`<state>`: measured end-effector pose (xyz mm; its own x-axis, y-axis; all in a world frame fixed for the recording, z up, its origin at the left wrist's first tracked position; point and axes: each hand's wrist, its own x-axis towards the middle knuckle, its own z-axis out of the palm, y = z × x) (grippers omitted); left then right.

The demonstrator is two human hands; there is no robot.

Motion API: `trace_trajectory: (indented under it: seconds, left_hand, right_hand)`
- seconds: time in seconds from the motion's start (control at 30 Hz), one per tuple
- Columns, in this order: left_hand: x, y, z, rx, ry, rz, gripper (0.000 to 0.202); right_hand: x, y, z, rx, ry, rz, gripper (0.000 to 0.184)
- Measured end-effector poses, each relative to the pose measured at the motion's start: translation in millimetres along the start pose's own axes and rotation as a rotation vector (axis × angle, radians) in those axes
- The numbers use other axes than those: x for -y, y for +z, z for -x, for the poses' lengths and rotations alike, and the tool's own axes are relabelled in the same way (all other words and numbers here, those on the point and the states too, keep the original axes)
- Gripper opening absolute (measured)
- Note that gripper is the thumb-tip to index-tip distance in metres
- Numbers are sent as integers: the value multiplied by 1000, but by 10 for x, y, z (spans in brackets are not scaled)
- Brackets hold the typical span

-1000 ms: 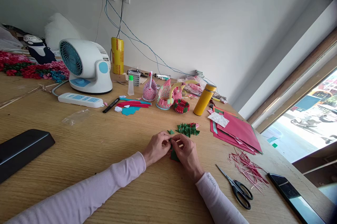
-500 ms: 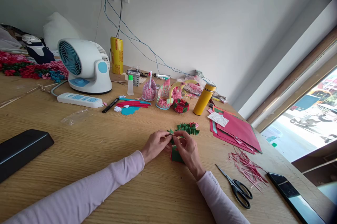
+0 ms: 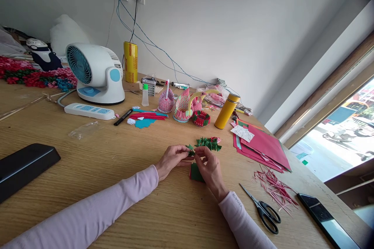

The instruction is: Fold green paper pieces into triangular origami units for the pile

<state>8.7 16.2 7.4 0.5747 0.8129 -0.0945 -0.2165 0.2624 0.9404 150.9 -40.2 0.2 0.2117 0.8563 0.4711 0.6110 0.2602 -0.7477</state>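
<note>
Between the fingertips of both hands is a small piece of green paper (image 3: pixel 190 149), partly folded, its lower part covered by fingers. My left hand (image 3: pixel 173 159) pinches it from the left side. From the right, my right hand (image 3: pixel 208 165) grips it with thumb and forefinger. Below the fingers, a small stack of green and red paper (image 3: pixel 196 172) lies on the table, partly hidden by the right hand. Just beyond the hands sits a pile of folded green paper pieces (image 3: pixel 208 143) with a little pink among them.
Black scissors (image 3: pixel 264 212), red paper strips (image 3: pixel 276 188) and a phone (image 3: pixel 324 218) lie at the right. Red paper sheets (image 3: pixel 265 145) are stacked behind them. A yellow flask (image 3: pixel 227 112), paper-folded swans (image 3: pixel 184 106) and a white fan (image 3: pixel 96 69) stand farther back.
The fingers have shifted slightly on the green paper, and the left fingers now lie flatter beneath it. Elsewhere on the table, things lie as before; the view has moved a little.
</note>
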Motion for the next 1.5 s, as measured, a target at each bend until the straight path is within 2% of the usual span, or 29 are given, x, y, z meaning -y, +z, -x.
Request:
trace_trajectory:
  seconds: [0.27, 0.43, 0.53, 0.7, 0.97, 1.33, 1.5]
  left_hand:
    - [-15, -33, -7, -2, -59, 67, 6]
    - [-3, -86, 1, 77, -87, 43, 31]
    - [-14, -100, 0, 106, -84, 0, 36]
    - [29, -71, -32, 49, 10, -109, 32]
    - [145, -26, -61, -30, 131, -210, 15]
    - [157, -24, -38, 2, 241, -294, 7]
    - [145, -15, -12, 19, 308, -402, 6]
  right_hand:
    - [8, -19, 14, 66, -68, 29, 17]
    - [-36, -14, 7, 71, -83, 23, 17]
    - [-44, -17, 5, 84, -82, 4, 17]
    - [34, -29, 21, 87, -51, -17, 18]
    - [135, -6, 51, 99, 31, -96, 14]
    - [75, 37, 54, 63, 73, -142, 14]
    - [0, 63, 48, 40, 100, -180, 13]
